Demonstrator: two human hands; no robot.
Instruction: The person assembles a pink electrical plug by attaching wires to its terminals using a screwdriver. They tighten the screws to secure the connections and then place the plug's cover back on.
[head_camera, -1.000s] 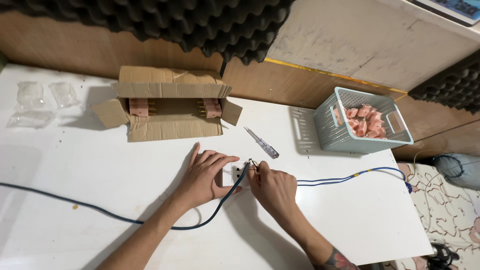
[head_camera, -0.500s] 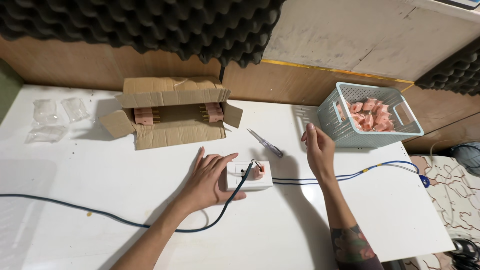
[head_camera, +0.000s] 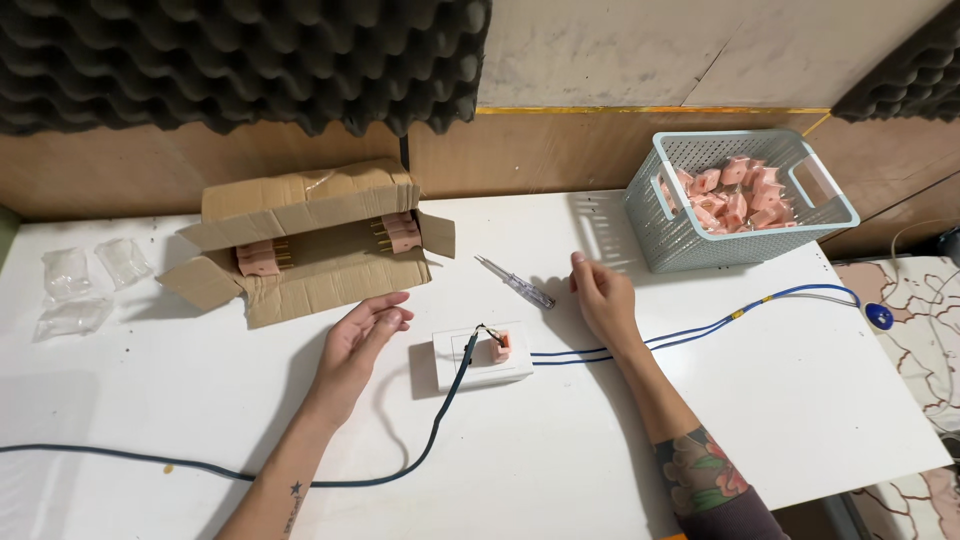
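Socket block (head_camera: 482, 356): we see it on the table (head_camera: 760, 400), between both hands.
Left hand (head_camera: 358, 343): released, just left of it.
Right hand (head_camera: 603, 300): released, beside the screwdriver (head_camera: 516, 283).

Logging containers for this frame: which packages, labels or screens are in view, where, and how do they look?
Cardboard box: back left of the table, brown, flaps open, pink parts inside.
Clear plastic bags: far left, small, crumpled, see-through.
Plastic basket: back right, pale blue, perforated, holding pink parts.
No labels, signs or screens visible.
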